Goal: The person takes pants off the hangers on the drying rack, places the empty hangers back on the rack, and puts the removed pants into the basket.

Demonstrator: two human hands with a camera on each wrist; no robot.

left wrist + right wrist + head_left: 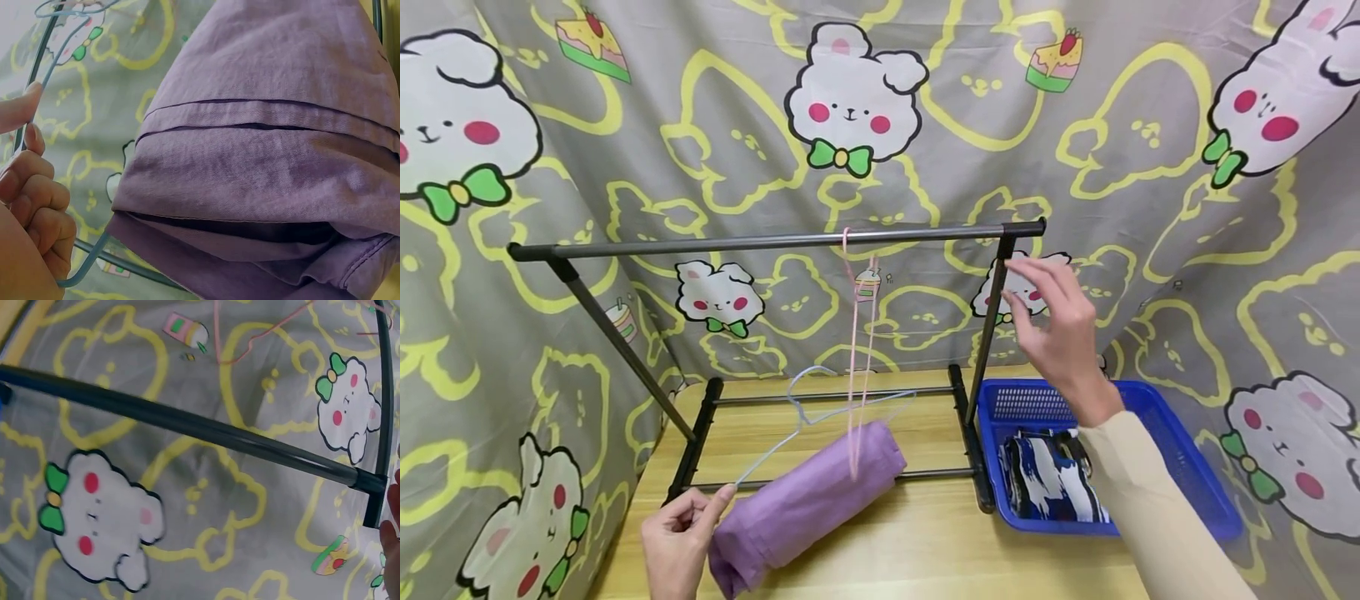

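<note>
- Cartoon-print curtain (970, 192) behind and at both sides; pale wooden table (925, 554).
- Left hand (679, 537) pinching blue hanger (805, 422); purple garment (808, 500) draped on it, between two and three o'clock from that hand, long axis eight-to-two.
- Right hand (1060, 321) farther off, thumb and fingers apart, nothing held, near rack (737, 242) end.
- Blue basket (1183, 450), five o'clock from right hand.

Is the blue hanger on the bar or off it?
Off. In the head view, the hook of the blue hanger shows below the grey bar, looped over nothing; the left hand pinches one side.
</note>
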